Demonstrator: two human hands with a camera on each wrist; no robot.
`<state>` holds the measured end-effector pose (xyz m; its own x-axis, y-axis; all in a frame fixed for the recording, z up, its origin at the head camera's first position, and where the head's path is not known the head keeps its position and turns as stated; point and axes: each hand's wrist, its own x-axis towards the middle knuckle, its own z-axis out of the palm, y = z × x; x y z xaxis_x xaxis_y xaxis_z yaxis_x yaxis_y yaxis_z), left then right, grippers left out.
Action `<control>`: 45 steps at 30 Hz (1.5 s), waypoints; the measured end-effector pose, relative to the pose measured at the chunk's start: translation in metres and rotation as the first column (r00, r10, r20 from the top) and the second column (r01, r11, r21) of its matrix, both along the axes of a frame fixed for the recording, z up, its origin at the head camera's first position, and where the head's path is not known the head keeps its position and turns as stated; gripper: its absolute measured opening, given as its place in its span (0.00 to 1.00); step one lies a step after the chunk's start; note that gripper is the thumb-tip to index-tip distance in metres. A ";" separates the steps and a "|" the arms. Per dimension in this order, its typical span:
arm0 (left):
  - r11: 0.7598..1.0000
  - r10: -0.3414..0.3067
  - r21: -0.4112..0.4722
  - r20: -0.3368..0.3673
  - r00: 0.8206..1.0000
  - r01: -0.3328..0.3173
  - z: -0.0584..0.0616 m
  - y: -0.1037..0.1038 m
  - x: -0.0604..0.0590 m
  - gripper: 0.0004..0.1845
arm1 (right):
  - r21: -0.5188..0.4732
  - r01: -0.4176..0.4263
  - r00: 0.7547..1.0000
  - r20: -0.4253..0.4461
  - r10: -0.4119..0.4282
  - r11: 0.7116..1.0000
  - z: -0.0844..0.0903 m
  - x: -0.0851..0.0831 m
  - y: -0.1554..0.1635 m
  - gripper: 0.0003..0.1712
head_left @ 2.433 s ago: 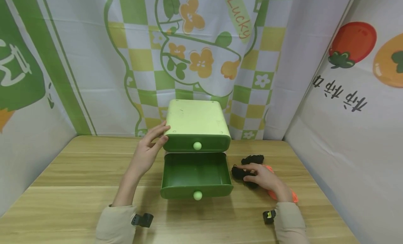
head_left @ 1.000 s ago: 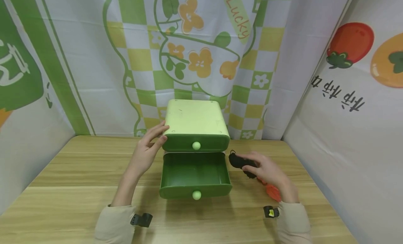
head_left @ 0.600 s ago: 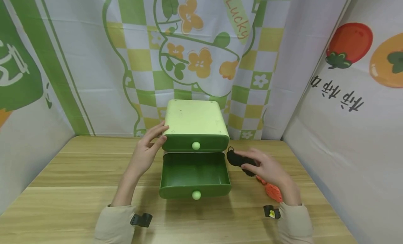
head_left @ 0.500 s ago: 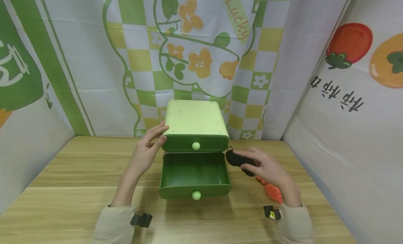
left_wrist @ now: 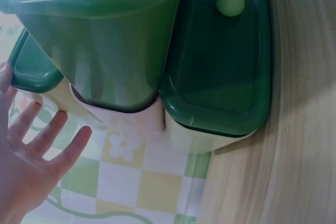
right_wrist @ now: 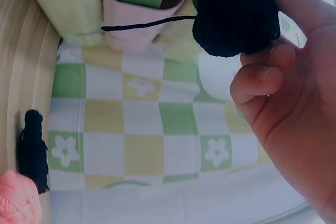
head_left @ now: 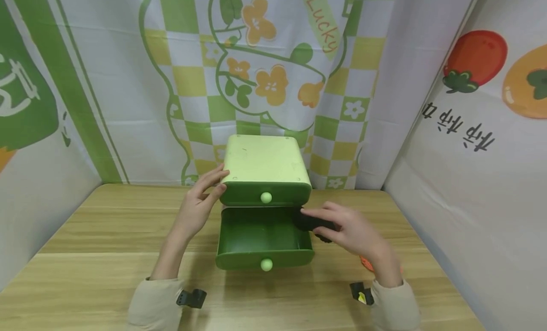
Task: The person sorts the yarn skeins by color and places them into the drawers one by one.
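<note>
My right hand (head_left: 352, 229) holds a skein of black yarn (head_left: 318, 223) between thumb and fingers, its left end overlapping the back right corner of the pulled-out green drawer (head_left: 239, 260). In the right wrist view a loose strand hangs off the yarn (right_wrist: 233, 14). My left hand (head_left: 198, 207) rests against the left side of the light-green drawer cabinet (head_left: 267, 157), fingertips at its upper front edge. Its fingers (left_wrist: 50, 132) look straight and spread in the left wrist view. The drawer's visible floor is bare; the top drawer (head_left: 243, 193) is closed.
Under my right forearm lies a skein of orange yarn (head_left: 366, 263), mostly hidden. Another black skein (right_wrist: 32, 153) lies beside it on the wooden table (head_left: 107, 245). A closed bottom drawer (left_wrist: 220, 61) sits beneath the pulled-out one. A patterned curtain (head_left: 196, 84) hangs behind.
My right hand has picked the black skein up from the table and carried it left to the drawer's right edge. The left hand and cabinet stay in place.
</note>
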<state>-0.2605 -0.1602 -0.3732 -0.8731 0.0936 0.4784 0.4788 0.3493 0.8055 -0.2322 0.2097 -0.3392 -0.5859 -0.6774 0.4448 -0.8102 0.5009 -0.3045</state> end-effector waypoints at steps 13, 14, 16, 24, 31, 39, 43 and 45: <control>1.000 -0.010 0.017 0.007 1.000 0.010 0.000 0.000 0.000 0.20 | 0.052 -0.054 0.992 -0.114 0.060 0.997 -0.001 0.010 -0.024 0.28; 1.000 -0.008 0.014 0.006 1.000 0.007 0.000 0.000 0.000 0.20 | 0.050 -0.064 0.990 -0.121 0.070 0.997 -0.001 0.011 -0.026 0.29; 1.000 -0.006 0.012 0.003 1.000 0.006 0.000 0.000 -0.001 0.20 | 0.045 -0.083 0.987 -0.133 0.088 0.996 -0.001 0.012 -0.030 0.29; 1.000 -0.006 0.005 -0.004 1.000 0.006 0.000 0.000 0.000 0.20 | 0.062 -0.110 0.982 -0.149 0.118 0.992 -0.005 0.012 -0.039 0.29; 1.000 -0.009 0.009 0.000 1.000 0.009 0.000 0.000 -0.001 0.20 | 0.085 -0.106 0.985 -0.128 0.117 0.991 -0.010 0.010 -0.044 0.30; 1.000 -0.012 0.008 -0.012 1.000 0.012 0.000 -0.001 0.000 0.21 | 0.098 -0.095 0.988 -0.113 0.106 0.991 -0.013 0.009 -0.046 0.30; 1.000 -0.009 0.007 -0.011 1.000 0.009 0.000 -0.001 0.000 0.20 | 0.107 -0.085 0.990 -0.099 0.096 0.991 -0.014 0.008 -0.047 0.30; 1.000 -0.008 0.008 -0.010 1.000 0.008 0.000 -0.001 0.000 0.20 | 0.112 -0.078 0.992 -0.093 0.089 0.991 -0.014 0.008 -0.047 0.30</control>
